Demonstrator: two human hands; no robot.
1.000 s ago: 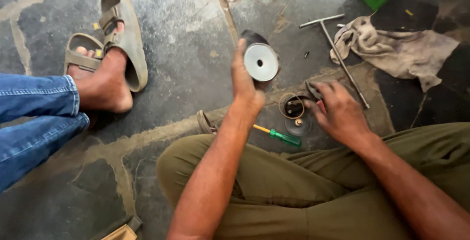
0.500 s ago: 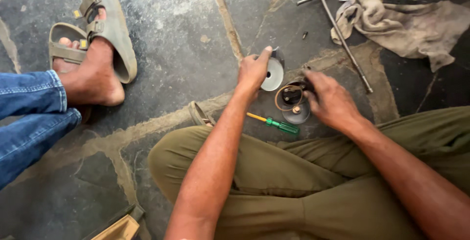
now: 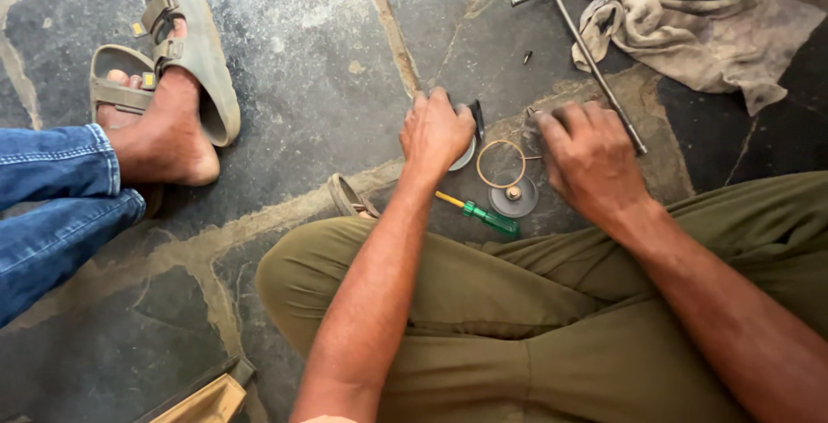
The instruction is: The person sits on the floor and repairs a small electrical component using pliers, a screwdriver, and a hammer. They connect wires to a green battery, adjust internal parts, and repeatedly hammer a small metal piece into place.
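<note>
My left hand [image 3: 435,132] rests palm down on a round metal disc [image 3: 464,156] lying on the stone floor, fingers curled over it. My right hand [image 3: 589,160] lies over a small dark part just right of a thin brass-coloured ring [image 3: 501,164]; what its fingers grip is hidden. Below the ring sits a round grey disc with a small brass nut [image 3: 512,196] at its middle. A green-handled screwdriver [image 3: 479,214] lies by my knee.
A metal T-handle wrench [image 3: 580,37] and a dirty rag [image 3: 699,33] lie at the far right. Another person's foot [image 3: 164,134] in a sandal, with a blue jeans leg [image 3: 56,207], is at the left. A wooden piece [image 3: 207,399] sits at the bottom edge.
My left hand brought the metal disc down from the air and set it flat on the floor. The brass ring and grey disc now lie uncovered as my right hand moved slightly right.
</note>
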